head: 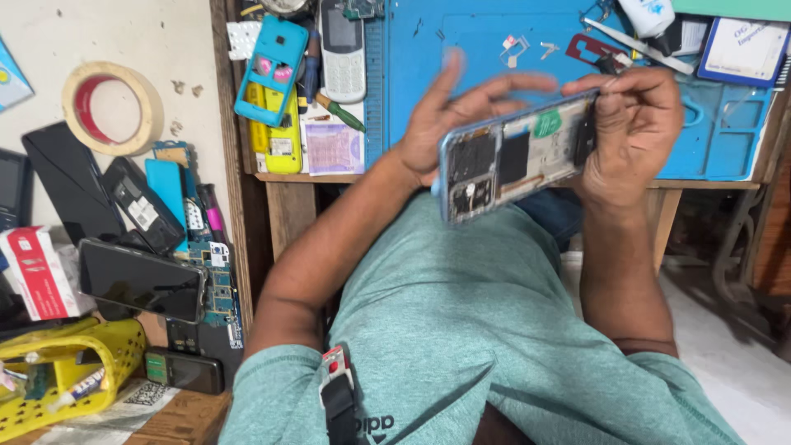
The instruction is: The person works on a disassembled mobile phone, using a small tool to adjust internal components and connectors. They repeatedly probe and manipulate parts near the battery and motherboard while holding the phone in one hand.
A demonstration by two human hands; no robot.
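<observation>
An opened smartphone with a light blue frame and its back cover off shows a black battery, circuit boards and a green sticker. It is held tilted above my lap in front of the bench edge. My right hand grips its right end, fingers curled over the top edge. My left hand is at the phone's left end, fingers spread and blurred, with the palm behind the frame; I cannot tell if it touches. I wear a green shirt.
A blue work mat covers the bench, with small parts, tweezers and a white bottle. Old keypad phones and a turquoise case lie to its left. A tape roll, black phones, circuit boards and a yellow basket are at far left.
</observation>
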